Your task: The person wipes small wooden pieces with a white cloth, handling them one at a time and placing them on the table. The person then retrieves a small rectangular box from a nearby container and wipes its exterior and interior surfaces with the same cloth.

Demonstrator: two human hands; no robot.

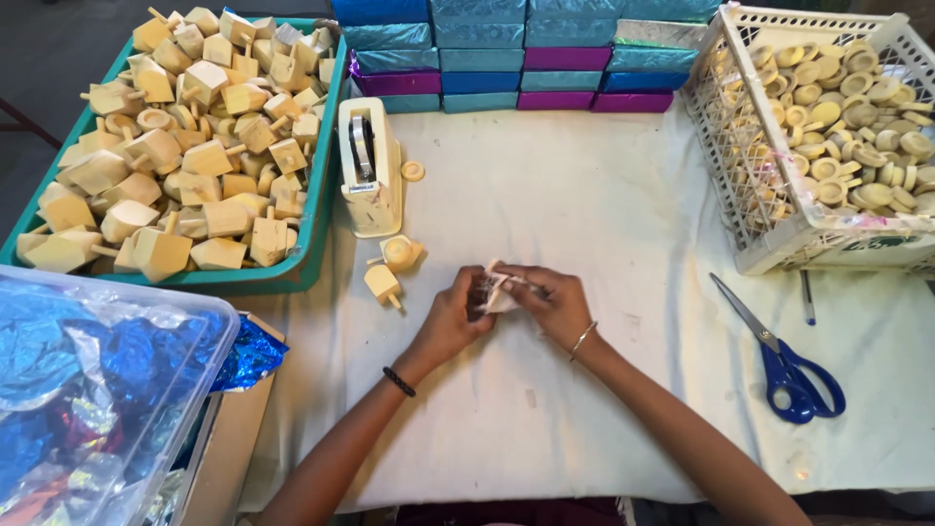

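Along the far edge of the table (604, 224) stand stacked flat boxes (516, 54), rectangular and wrapped in glittery paper: mostly teal and blue, several purple or magenta, one silvery. At the near left, a clear plastic tub (97, 390) holds crumpled blue foil wrappers (58, 360) with bits of silver and red.

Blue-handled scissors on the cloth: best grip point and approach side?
Take the scissors by the blue handle loops, coming from above on the near right side. They lie flat and shut on the white cloth, blades pointing up-left toward the white basket, loops toward the person. A pen lies just right of the blades, so the handle end is probably the freer one.
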